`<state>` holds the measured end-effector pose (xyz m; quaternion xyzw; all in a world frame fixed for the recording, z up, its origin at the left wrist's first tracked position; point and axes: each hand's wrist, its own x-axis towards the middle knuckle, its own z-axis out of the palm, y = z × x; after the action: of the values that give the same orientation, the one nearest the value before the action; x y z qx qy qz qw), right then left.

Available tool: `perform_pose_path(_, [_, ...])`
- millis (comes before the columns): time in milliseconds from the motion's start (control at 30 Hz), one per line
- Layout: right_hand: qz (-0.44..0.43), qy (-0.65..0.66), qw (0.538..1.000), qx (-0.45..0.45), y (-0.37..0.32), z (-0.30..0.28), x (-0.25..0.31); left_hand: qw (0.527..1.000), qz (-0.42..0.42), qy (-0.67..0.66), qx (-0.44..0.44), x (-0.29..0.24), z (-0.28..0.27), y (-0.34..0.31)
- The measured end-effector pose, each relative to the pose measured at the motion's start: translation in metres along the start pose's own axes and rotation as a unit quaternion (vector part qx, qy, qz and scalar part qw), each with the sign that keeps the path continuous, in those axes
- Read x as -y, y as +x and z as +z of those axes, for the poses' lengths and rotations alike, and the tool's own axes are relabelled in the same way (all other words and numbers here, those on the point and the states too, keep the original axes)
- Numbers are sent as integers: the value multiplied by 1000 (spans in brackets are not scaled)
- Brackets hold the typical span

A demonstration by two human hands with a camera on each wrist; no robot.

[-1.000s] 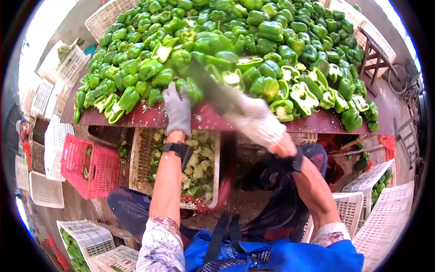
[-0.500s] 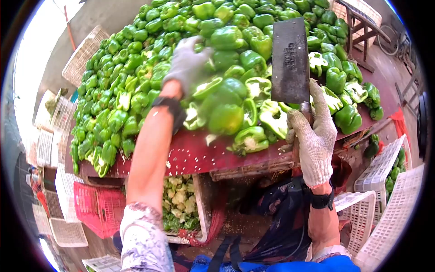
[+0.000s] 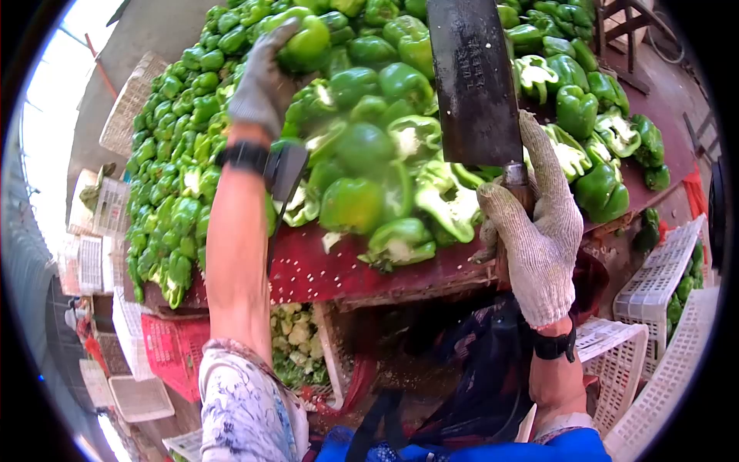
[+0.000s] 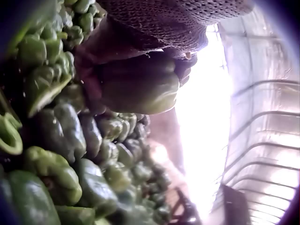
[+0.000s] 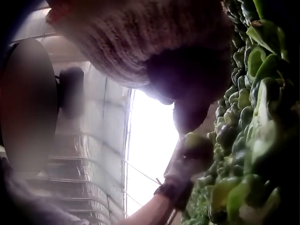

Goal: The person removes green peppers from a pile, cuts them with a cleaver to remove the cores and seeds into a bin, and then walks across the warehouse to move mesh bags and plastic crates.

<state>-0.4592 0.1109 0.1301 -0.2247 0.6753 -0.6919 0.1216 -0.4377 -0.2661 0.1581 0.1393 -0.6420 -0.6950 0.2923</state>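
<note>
Head view crops the cleaver [image 3: 473, 85] at top. We note right hand [image 3: 539, 239], fingers curled round its handle [image 3: 517, 182]; left hand [image 3: 260, 88], fingers clamped on a pepper [image 3: 308, 38] over the heap [image 3: 185, 158]. One part-hidden crate [image 3: 331, 354] holds pale, green pieces [image 3: 295, 339].

Left hand [image 3: 262, 85]: grey glove [image 3: 255, 104]; right hand [image 3: 543, 231]: off-white knit glove [image 3: 548, 269]. Wristbands [image 3: 245, 156] are black. Left sleeve [image 3: 246, 408] is patterned white.
</note>
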Motion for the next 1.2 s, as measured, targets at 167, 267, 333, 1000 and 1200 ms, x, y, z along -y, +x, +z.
perform_pose_path(167, [-27,46,996,69,-10,31,8,972,41,161,-168,-57,5,-201])
perform_pose_path(267, [-78,-8,982,170,-32,44,14,906,0,370,-205,-21,-14,-298])
perform_pose_path(333, [-131,-42,963,233,-51,55,16,824,4,528,-205,15,-22,-328])
perform_pose_path(1000, [-245,-369,841,309,-120,130,14,945,-45,239,-218,12,-12,-355])
perform_pose_path(1200, [-254,-419,807,329,-105,150,7,915,-66,292,-272,15,-3,-347])
